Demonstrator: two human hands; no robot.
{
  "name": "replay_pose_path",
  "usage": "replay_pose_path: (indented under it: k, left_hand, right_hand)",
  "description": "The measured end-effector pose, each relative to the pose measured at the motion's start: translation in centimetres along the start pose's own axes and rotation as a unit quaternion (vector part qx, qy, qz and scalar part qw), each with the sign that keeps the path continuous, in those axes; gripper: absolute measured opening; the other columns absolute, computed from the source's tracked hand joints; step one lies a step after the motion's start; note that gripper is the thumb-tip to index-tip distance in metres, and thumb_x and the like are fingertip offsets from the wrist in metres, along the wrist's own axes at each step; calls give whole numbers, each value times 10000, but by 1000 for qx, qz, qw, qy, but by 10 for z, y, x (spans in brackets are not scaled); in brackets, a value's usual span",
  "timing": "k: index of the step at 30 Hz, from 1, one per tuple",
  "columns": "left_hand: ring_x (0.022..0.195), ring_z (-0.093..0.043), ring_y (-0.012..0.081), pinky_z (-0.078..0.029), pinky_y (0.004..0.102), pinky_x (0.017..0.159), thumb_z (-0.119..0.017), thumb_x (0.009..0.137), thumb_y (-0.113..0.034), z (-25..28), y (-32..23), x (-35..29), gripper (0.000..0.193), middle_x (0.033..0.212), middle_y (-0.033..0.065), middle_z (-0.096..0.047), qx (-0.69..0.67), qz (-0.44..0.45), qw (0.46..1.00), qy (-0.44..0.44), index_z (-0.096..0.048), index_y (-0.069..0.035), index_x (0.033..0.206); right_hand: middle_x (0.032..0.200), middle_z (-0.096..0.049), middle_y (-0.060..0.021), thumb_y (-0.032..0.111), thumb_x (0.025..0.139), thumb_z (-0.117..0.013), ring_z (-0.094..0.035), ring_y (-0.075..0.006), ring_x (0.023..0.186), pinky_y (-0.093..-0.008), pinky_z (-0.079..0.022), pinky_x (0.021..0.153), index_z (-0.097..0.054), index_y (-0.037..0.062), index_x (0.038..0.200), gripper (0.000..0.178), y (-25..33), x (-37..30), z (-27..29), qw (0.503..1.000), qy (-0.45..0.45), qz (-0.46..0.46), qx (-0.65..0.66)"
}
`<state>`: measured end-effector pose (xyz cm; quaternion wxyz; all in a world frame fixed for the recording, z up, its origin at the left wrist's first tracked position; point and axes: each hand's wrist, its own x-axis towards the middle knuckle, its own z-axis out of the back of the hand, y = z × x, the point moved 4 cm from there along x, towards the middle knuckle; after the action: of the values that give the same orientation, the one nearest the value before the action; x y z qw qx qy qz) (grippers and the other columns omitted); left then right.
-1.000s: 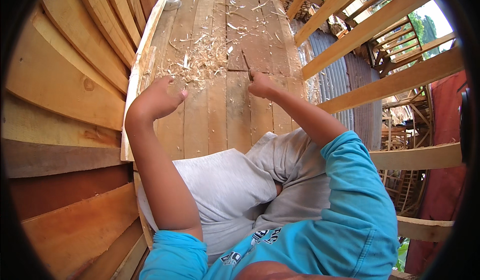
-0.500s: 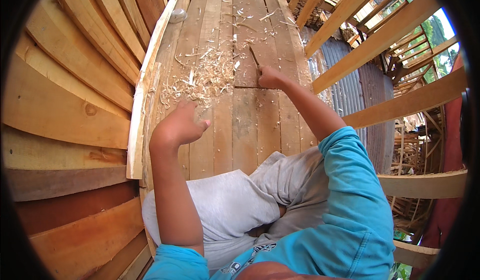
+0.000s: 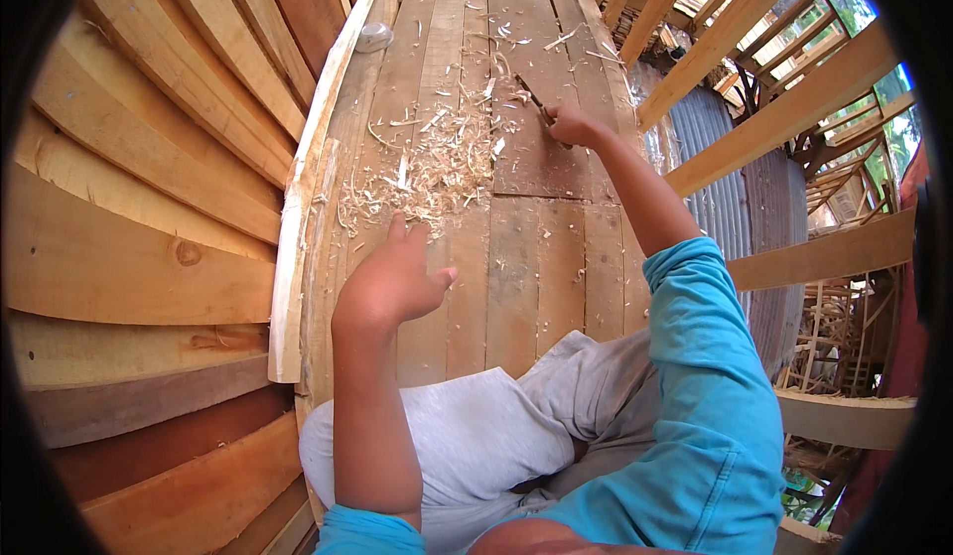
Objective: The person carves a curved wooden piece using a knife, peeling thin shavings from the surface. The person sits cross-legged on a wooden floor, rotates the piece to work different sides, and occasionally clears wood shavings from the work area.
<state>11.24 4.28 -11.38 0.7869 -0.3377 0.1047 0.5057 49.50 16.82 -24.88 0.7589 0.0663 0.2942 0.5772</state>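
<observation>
My right hand (image 3: 573, 126) is closed around a thin, dark-bladed knife (image 3: 532, 96) held low over the plank floor. The blade slants away to the far left, its tip close to some curled shavings. My left hand (image 3: 395, 279) reaches forward over the boards, holding nothing, with fingers extended and thumb apart. Its fingertips are at the near edge of a heap of pale wood shavings (image 3: 437, 170). Whether they touch the heap I cannot tell.
A wall of stacked planks (image 3: 149, 227) rises on the left, with a long pale board (image 3: 295, 257) along its foot. A clear round container (image 3: 373, 38) lies at the far left. Open wooden slats (image 3: 784, 143) and corrugated metal sheeting (image 3: 710, 143) are on the right.
My right hand has moved farther forward and slightly right with the knife. My left hand's fingers are more spread beside the shavings. The whole view has shifted a little.
</observation>
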Motion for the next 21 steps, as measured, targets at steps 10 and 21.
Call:
replay_pose_path:
  k: [10, 21]
  left_hand:
    - [1267, -492, 409, -433, 439, 1042, -634, 903, -320, -2, -3, 5, 630, 1542, 273, -226, 9, -8, 1000, -12, -423, 26, 1385]
    - [1370, -374, 393, -349, 419, 1117, -613, 915, -341, 1, 5, 8, 672, 1536, 279, -243, 2, 27, 999, 25, -378, 25, 1427]
  right_hand:
    - [711, -642, -148, 108, 780, -525, -612, -252, 614, -366, -465, 571, -636, 54, 902, 174, -25, 85, 60, 974, -180, -122, -58]
    - [880, -698, -150, 124, 816, -584, -643, -218, 772, -356, -505, 733, -613, 203, 1309, 500, 38, 82, 12, 986, 34, 133, -97]
